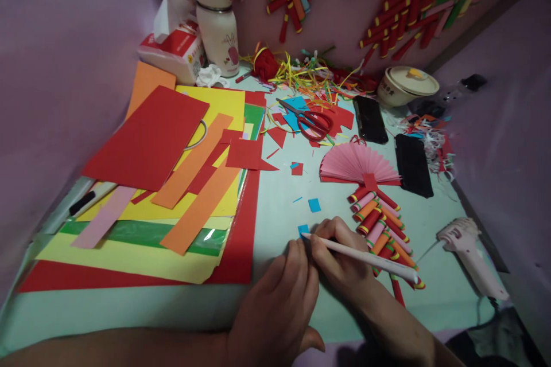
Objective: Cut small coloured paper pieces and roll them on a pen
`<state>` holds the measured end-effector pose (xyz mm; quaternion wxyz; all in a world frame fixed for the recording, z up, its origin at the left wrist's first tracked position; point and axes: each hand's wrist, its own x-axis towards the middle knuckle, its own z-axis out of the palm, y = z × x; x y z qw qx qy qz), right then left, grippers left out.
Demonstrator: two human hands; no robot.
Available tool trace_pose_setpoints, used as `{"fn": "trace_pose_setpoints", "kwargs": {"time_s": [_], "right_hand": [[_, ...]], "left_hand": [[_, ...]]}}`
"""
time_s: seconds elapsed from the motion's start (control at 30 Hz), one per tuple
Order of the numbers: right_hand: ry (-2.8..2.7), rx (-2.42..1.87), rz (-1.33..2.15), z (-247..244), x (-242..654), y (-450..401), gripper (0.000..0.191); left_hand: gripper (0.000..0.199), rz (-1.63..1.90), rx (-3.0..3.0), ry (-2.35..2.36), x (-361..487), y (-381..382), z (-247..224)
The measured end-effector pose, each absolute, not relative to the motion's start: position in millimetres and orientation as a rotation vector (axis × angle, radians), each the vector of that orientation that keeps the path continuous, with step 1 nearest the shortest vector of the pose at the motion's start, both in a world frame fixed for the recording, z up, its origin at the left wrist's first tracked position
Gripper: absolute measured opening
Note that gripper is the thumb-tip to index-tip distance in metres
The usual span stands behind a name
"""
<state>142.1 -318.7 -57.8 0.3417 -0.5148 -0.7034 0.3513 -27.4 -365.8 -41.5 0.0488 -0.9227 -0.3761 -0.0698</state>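
My right hand (338,252) is closed around a slim white pen (370,258), its tip on a small blue paper square (303,229). The fingers of my left hand (282,281) are pressed together, with their tips at the lower edge of that square, holding it against the table. Part of the square is hidden by my fingers. Just beyond lies a second blue paper piece (314,205). To the right of my right hand rests a pink pleated paper fan (357,163) with a string of rolled paper firecrackers (379,223) below it, partly behind the pen.
Stacked coloured paper sheets (150,137) cover the left side. Red-handled scissors (307,119) lie among paper scraps at the back. Two black phones (370,119), a lidded bowl (404,86) and a glue gun (471,255) are on the right. A white bottle (217,34) stands behind.
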Motion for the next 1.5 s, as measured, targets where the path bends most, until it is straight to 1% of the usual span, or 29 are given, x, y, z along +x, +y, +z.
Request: {"fn": "trace_pose_setpoints", "kwargs": {"time_s": [0.17, 0.47, 0.93, 1.3, 1.5], "right_hand": [[-1.789, -1.392, 0.892, -61.3, 143.4, -319.6, 0.02], [-1.789, -1.362, 0.891, -61.3, 142.7, -319.6, 0.021], [-1.791, -1.413, 0.83, -59.8, 141.8, -318.7, 0.018], [-1.804, -1.404, 0.837, -59.4, 140.7, -319.6, 0.022], [-1.811, -1.44, 0.779, -58.5, 141.3, -320.0, 0.021]], "left_hand": [[0.095, -0.203, -2.802, -1.157, -26.6, -366.1, -40.2], [0.095, -0.21, -2.799, -1.166, -27.4, -367.8, -38.3], [0.092, -0.2, -2.797, -1.182, -26.8, -366.3, -41.2], [0.092, -0.211, -2.799, -1.18, -27.0, -366.0, -42.1], [0.093, -0.201, -2.797, -1.184, -26.5, -366.7, -43.0]]}}
